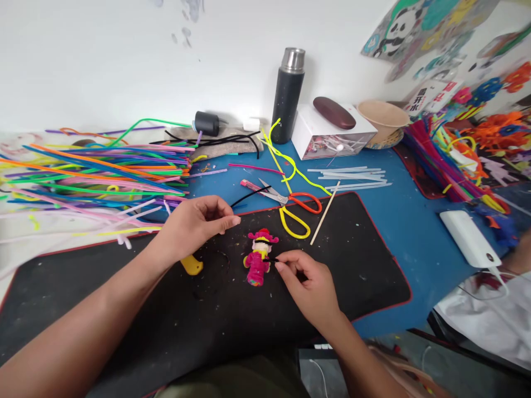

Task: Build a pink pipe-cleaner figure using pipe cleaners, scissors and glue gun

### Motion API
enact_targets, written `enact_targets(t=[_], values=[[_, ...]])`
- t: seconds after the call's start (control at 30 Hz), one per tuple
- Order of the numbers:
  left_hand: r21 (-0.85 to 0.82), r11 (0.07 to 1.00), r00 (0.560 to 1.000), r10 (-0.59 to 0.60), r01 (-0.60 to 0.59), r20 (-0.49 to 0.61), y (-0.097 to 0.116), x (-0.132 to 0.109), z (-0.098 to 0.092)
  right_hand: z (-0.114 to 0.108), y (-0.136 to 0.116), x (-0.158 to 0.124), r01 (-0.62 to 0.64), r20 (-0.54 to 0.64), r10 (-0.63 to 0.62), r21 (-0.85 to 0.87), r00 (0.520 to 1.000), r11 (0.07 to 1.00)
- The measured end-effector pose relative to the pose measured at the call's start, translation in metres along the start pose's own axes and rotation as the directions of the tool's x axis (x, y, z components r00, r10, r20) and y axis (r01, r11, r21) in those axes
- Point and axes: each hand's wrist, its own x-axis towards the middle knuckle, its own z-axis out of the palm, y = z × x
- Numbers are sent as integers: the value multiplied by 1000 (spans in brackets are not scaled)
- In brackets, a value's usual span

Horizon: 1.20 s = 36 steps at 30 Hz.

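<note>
A small pipe-cleaner doll (pixel 257 268) in magenta, with a red hat, a pale face and yellow trim, lies on the black mat (pixel 332 287). Beside its right edge, my right hand (pixel 311 282) is closed in a pinch on a short black piece of pipe cleaner (pixel 271 260), whose tip overlaps the doll's chest. Up and to the left, my left hand (pixel 199 224) pinches a longer black pipe cleaner (pixel 251 195) that sticks out toward the scissors (pixel 282 197). Those scissors lie spread, with one orange and one yellow handle. Under my left wrist shows a yellow-handled tool (pixel 192 265), partly hidden.
Many coloured pipe cleaners (pixel 103 171) are heaped at the left. Behind stand a black thermos (pixel 287 97), a white box (pixel 332 138) and a bowl (pixel 382 122). A wooden stick (pixel 325 213) lies near the scissors. At right are a white power bank (pixel 468 237) and another person's arm (pixel 518 260).
</note>
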Motion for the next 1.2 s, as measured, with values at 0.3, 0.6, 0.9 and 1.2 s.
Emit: enact_targets(t=[0.3,0.6,0.9,1.2], values=[[307,833,883,465,-460,64,2,-17,12,6,-1,9,0,-42,-5,-116,999,993],[396,590,700,673,-704,241,6,-18,30,11,-8,15,56,-56,-71,-230,996,971],[438,541,676,691,-718,255,5,-12,41,15,-4,14,52,-61,-67,-221,996,974],[516,525,714,638,-676,287,0,-10,40,8,-3,11,8,-82,-19,-132,996,991]])
